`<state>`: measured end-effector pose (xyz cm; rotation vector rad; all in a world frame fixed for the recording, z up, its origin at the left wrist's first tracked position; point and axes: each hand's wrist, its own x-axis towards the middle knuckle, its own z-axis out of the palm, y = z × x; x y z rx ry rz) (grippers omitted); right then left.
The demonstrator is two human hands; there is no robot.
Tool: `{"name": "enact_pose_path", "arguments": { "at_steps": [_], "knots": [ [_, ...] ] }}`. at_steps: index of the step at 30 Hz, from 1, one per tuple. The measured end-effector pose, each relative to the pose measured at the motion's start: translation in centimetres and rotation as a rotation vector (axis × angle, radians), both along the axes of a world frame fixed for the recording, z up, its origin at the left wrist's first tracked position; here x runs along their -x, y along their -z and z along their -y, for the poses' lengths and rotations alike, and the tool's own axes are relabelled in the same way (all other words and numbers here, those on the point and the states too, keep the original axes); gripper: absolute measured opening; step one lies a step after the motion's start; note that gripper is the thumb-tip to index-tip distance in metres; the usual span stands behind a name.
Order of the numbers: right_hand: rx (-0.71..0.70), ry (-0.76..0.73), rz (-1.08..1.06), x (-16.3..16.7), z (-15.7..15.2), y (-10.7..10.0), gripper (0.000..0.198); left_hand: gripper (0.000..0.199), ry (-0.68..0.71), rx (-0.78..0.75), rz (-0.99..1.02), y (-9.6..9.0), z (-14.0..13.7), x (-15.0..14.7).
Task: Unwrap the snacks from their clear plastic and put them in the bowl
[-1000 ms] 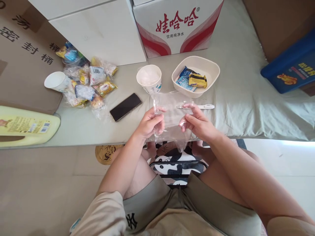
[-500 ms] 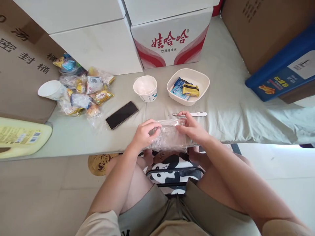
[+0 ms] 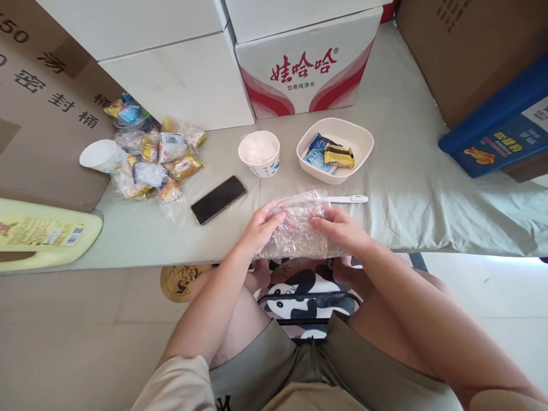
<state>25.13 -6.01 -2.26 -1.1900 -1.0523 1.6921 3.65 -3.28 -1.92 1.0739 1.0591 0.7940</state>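
Just by the cloth's front edge (image 3: 214,254), fingers (image 3: 323,225) grip crinkled plastic (image 3: 297,235).

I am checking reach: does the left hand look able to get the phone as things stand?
Probably yes: the phone lies near the left hand, with only cloth between them. But this hand holds clear plastic, which it would likely release first.

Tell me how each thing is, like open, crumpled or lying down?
Clear plastic wrapping: crumpled, held in both hands
Left hand: curled, gripping the wrapping
Right hand: curled, gripping the wrapping
Smartphone: lying flat, screen dark
Paper bowl: upright, open, clear plastic inside
White tub: upright, open, packets inside
White-handled knife: lying flat, blade end hidden
Wrapped snacks: heaped
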Motion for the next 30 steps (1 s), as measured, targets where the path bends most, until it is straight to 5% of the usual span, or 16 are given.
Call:
{"name": "enact_pose_path", "arguments": {
  "at_steps": [7,12,15,20,23,28,30],
  "knots": [
    [0.035,0.161,-0.166,0.1,0.0,-0.4,0.032,0.033,0.02,0.031,0.094,-1.0,0.2,0.3],
    [-0.023,0.087,-0.253,-0.5,0.1,-1.0,0.021,0.021,-0.096,0.077,0.241,-1.9,0.0,0.7],
    [-0.075,0.084,-0.199,-0.7,0.0,-1.0,0.033,0.038,-0.079,0.084,0.244,-2.0,-0.2,0.8],
    [-0.064,0.12,-0.059,-0.3,0.0,-0.6,0.034,0.026,-0.019,0.057,0.092,-1.7,-0.1,0.9],
    [0.002,0.213,-0.113,-0.2,-0.1,-0.3,0.054,0.039,0.013,0.007,-0.01,-1.2,0.0,1.1],
    [-0.117,0.337,-0.018,-0.6,-0.6,0.3,0.038,0.034,-0.267,-0.301,-0.263,-0.1,-0.7,1.4],
    [-0.189,0.307,0.118,-0.6,-0.5,0.3,0.029,0.021,-0.267,-0.334,-0.303,0.2,-0.7,1.4]
  ]
}}
